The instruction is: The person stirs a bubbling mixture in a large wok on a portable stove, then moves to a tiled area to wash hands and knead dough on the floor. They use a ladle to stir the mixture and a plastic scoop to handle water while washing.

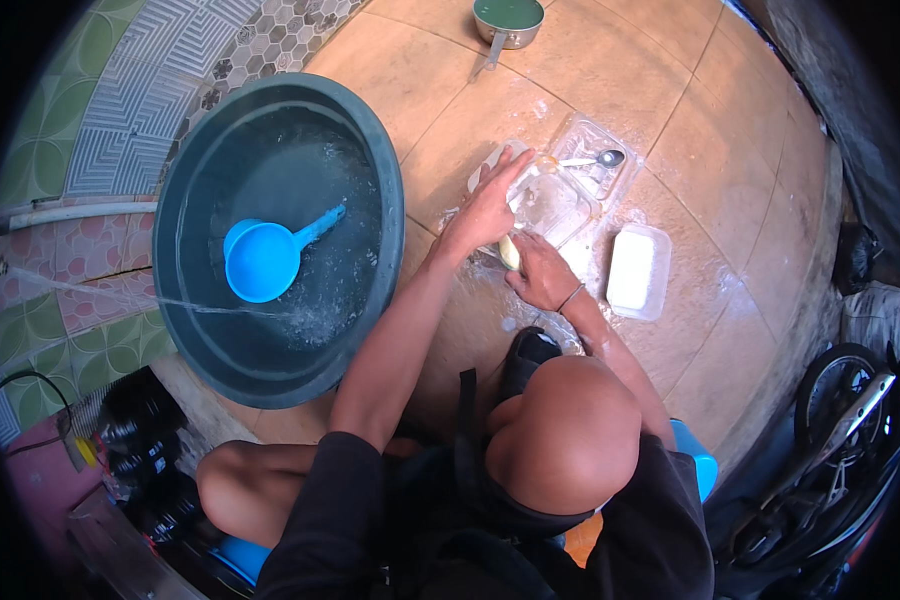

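Observation:
My left hand (487, 206) lies over the left side of a clear plastic container (555, 199) on the wet tiled floor, steadying it with its fingers stretched along the edge. Just below and to the right, my right hand (544, 274) grips a pale yellow-green object (508, 253), whose kind is not plain; its far end is hidden near my left hand. Behind the container, a metal spoon (610, 158) rests in a shallow clear plastic tray (626, 180). To the right of my right hand stands a rectangular translucent container (666, 274) with something white inside.
At the left, a large dark basin (391, 225) of water holds a blue dipper (262, 262), with a stream of water (120, 291) falling in. A metal saucepan (506, 34) with green inside stands at the top. A wheeled vehicle (840, 420) is at the right edge.

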Tool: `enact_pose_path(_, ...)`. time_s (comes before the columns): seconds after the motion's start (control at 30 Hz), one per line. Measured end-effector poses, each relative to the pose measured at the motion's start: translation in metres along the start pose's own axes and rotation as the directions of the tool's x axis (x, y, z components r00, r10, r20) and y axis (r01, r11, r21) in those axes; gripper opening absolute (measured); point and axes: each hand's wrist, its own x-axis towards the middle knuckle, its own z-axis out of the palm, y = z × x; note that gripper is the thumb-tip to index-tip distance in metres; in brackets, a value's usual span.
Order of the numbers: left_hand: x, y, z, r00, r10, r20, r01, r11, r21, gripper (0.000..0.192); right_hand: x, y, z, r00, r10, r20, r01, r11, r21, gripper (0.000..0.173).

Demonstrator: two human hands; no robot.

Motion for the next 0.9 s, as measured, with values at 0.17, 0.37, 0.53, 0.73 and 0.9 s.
enact_pose_path(0.17, 0.015, 0.000, 0.009, 0.992, 0.099, 0.083, -0.107, 0.989, 0.100, 0.085, 0.048, 0.045, 0.007, 0.952, 0.108, 0.285, 0.095, 0.784, -0.614, 0.046)
enact_pose_path(0.37, 0.020, 0.004, 0.012, 0.994, 0.025, 0.106, -0.039, 0.990, 0.139, 0.081, 0.080, 0.056, 0.027, 0.982, 0.175, -0.064, -0.185, 0.959, -0.217, 0.049)
enact_pose_path(0.53, 0.020, 0.005, 0.011, 0.996, -0.022, 0.083, 0.010, 0.990, 0.141, 0.081, 0.063, 0.025, 0.041, 0.953, 0.212, -0.216, -0.016, 0.748, 0.664, 0.045)
enact_pose_path(0.73, 0.014, -0.001, 0.005, 0.997, 0.015, 0.077, -0.021, 0.996, 0.081, 0.079, -0.027, 0.020, -0.001, 0.980, -0.047, 0.191, 0.137, 0.861, -0.490, 0.039)
enact_pose_path(0.9, 0.023, 0.004, 0.024, 0.979, 0.039, 0.200, -0.087, 0.967, 0.241, 0.081, 0.016, 0.070, -0.007, 0.998, 0.062, 0.020, -0.033, 0.740, -0.672, 0.035)
